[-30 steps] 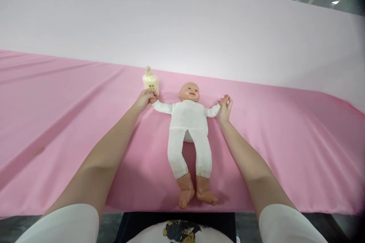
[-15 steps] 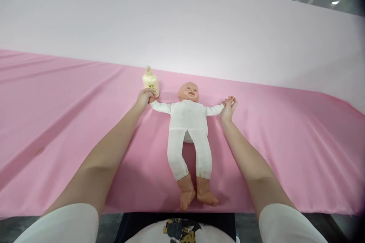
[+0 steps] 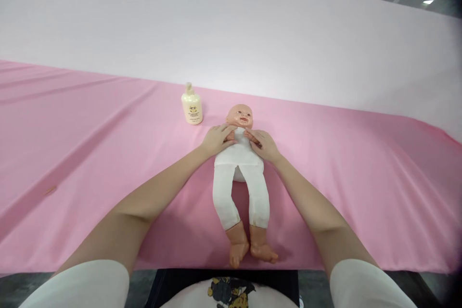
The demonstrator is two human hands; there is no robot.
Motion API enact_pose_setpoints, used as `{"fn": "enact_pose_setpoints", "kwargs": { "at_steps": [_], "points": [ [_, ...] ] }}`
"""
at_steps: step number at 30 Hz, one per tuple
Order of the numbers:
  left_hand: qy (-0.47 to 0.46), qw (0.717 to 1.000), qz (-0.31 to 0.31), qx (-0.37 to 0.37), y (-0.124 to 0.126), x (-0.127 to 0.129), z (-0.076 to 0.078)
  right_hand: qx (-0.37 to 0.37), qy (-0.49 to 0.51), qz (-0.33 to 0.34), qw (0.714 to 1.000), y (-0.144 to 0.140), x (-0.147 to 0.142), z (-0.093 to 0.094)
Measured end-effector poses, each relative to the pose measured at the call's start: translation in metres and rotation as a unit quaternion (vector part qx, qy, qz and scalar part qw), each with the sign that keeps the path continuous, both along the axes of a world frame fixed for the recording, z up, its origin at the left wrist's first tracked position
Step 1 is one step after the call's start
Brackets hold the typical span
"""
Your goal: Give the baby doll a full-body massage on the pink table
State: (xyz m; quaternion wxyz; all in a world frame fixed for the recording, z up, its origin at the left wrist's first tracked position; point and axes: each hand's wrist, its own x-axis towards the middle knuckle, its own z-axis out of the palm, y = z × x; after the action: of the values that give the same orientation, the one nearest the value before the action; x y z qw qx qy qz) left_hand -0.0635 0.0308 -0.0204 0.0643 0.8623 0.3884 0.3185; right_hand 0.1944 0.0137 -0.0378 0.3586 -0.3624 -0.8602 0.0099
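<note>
Both hands on the plastic baby doll in a white cloth romper [image 3: 240, 163], lying face up on the pink cloth-covered surface [image 3: 361, 178], head away from me, bare feet toward me.

My left hand [image 3: 216, 138]: palm down, flat on the doll's upper chest/shoulder on my left side, fingers spread a bit and pointing in toward the neck. Not gripping anything, just laid on it. My right hand [image 3: 262, 144]: same on the other side, palm down, fingers loosely open and angled toward the neck. Fingertips of the two hands are near each other just below the doll's chin; can't tell if they touch. Doll's arms are folded in under my hands, so mostly hidden. I see a bit of skin-tone plastic under each palm, can't tell exactly how the arms lie.

Doll torso sits between my hands and runs back toward me between my forearms. Legs slightly apart, feet near the cloth's near edge.

Beyond my left hand, a bit outboard of it: small cream plastic bottle with a printed label and narrow cap [image 3: 191, 106], standing upright on the cloth, well clear of my fingers, just off the doll's head on that side.

Past both hands: pale pink/white backdrop sheet [image 3: 231, 33] rising behind the cloth. Ceiling lights top right, far off.
</note>
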Motion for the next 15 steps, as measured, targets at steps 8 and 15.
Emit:
{"fn": "enact_pose_setpoints", "kwargs": {
  "at_steps": [8, 15],
  "points": [
    [-0.036, 0.998, 0.031, 0.050, 0.001, 0.001, -0.010, 0.007, 0.009, -0.022, 1.000, 0.000, 0.001, -0.003],
    [-0.004, 0.997, 0.025, 0.068, 0.002, 0.000, -0.014, 0.009, 0.014, -0.032, 0.999, -0.002, -0.002, -0.001]
  ]
}}
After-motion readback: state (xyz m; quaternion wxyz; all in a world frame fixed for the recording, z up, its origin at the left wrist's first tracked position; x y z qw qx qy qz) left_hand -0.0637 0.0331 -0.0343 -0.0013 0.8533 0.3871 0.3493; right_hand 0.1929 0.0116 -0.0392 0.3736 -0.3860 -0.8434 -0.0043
